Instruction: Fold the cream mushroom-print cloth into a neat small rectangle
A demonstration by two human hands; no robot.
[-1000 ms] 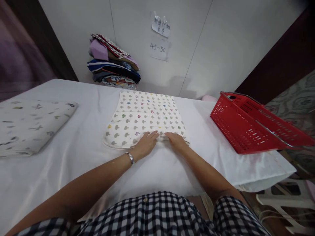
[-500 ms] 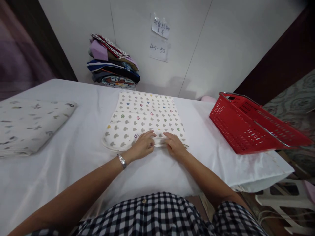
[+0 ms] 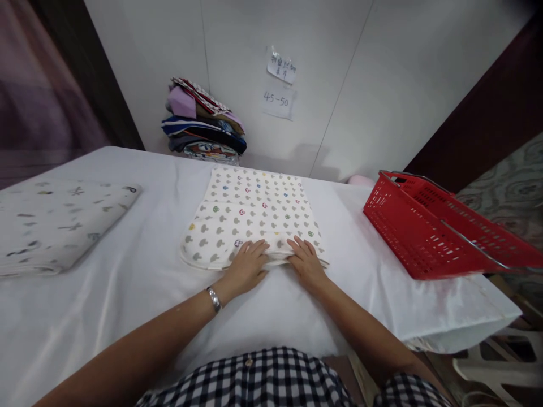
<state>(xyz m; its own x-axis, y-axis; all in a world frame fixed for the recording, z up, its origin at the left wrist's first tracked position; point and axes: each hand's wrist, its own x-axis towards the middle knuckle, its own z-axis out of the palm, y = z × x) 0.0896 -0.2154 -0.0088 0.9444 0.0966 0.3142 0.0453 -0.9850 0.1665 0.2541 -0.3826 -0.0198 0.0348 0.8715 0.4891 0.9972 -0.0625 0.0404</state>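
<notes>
A cream cloth printed with small grey and coloured mushrooms (image 3: 250,215) lies flat in the middle of the white-covered table (image 3: 106,282). My left hand (image 3: 245,265), with a silver bracelet on the wrist, grips the cloth's near edge. Right beside it my right hand (image 3: 306,261) grips the same edge, fingers on top of the fabric. The two hands are almost touching at the middle of that edge.
A red plastic basket (image 3: 428,232) sits tilted at the table's right end. A folded pale printed cloth (image 3: 55,220) lies at the left. A stack of folded coloured fabrics (image 3: 203,124) leans at the back wall under paper notes (image 3: 280,85). A white stool (image 3: 500,362) stands lower right.
Both hands have pressed down and closed on the cloth's near edge, staying together at its middle. The view has tilted slightly downward.
</notes>
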